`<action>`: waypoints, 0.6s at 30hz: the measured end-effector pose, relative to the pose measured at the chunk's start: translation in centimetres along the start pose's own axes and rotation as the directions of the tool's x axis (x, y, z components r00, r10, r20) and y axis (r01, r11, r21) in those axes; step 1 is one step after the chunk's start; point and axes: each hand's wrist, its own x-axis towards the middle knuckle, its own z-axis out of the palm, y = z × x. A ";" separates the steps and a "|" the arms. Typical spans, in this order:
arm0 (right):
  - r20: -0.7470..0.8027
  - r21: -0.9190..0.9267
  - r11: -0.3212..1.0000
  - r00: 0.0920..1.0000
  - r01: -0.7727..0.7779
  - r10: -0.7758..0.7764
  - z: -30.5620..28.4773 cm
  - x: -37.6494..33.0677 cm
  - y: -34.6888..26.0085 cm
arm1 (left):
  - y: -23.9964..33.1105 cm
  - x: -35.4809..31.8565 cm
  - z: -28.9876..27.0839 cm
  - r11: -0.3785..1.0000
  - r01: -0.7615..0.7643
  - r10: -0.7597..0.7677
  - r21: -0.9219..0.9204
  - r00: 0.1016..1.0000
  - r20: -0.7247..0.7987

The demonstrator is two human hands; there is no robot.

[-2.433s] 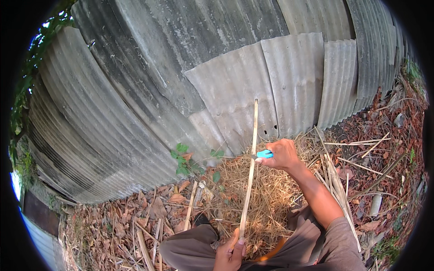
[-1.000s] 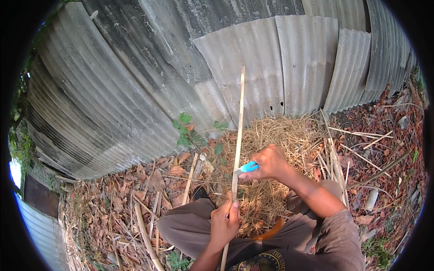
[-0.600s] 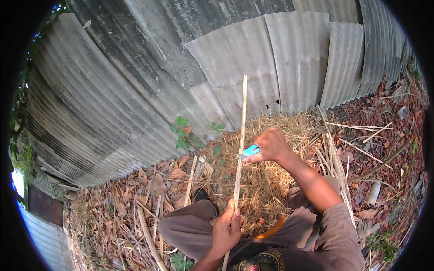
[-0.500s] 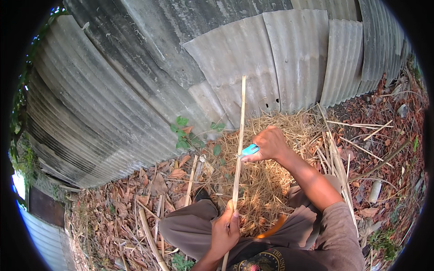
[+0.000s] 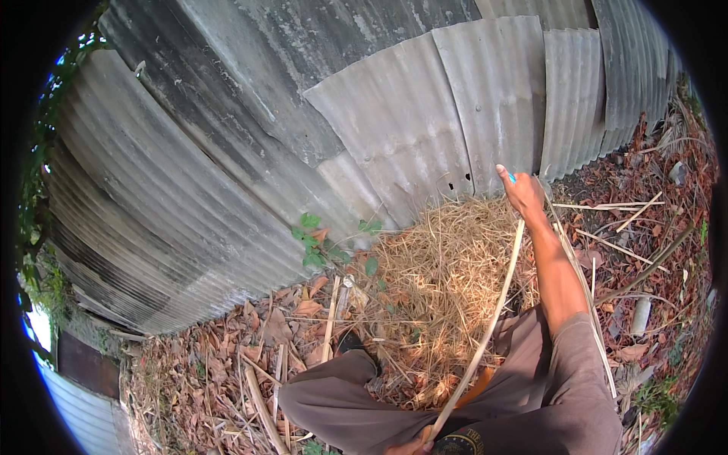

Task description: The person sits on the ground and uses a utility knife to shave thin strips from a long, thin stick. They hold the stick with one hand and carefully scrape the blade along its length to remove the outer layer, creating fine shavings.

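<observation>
**Pale bamboo strip held at both ends above a straw heap**

Head view: Bamboo, a long pale split strip (image 5: 485, 334), runs in a slight bow from the lower edge of the picture up across the heap of dry yellow straw (image 5: 432, 288). The left hand (image 5: 409, 447) shows only partly at the bottom edge, its fingers closed on the strip's lower end, on the near side of the straw heap. The right hand (image 5: 522, 193) is stretched out to the far side of the heap, close to the grey corrugated metal sheet wall (image 5: 394, 129); its fingers are curled shut around a small blue-handled tool (image 5: 513, 178), of which only a tip shows. The strip's upper end lies just beside the right wrist. Grey-brown trousers cover the bent knees on the near side of the heap. Small green-leaved weeds (image 5: 315, 243) grow just left of the straw heap, at the foot of the wall.
</observation>
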 end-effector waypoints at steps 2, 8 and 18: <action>-0.096 0.109 0.991 0.991 -0.083 0.094 -0.2 1.4 3.5 | 1.9 -0.8 -0.6 0.977 0.214 -0.214 -0.011 0.976 -0.034; 0.196 -0.065 0.972 0.958 0.226 -0.210 -0.1 -5.5 -4.0 | -6.0 2.8 -1.5 0.990 0.129 -0.139 -0.062 0.968 -0.210; 0.092 0.152 0.396 0.386 0.906 -0.918 1.3 -18.7 -10.8 | -1.4 11.3 -1.2 0.978 -0.174 0.133 -0.114 0.944 -0.304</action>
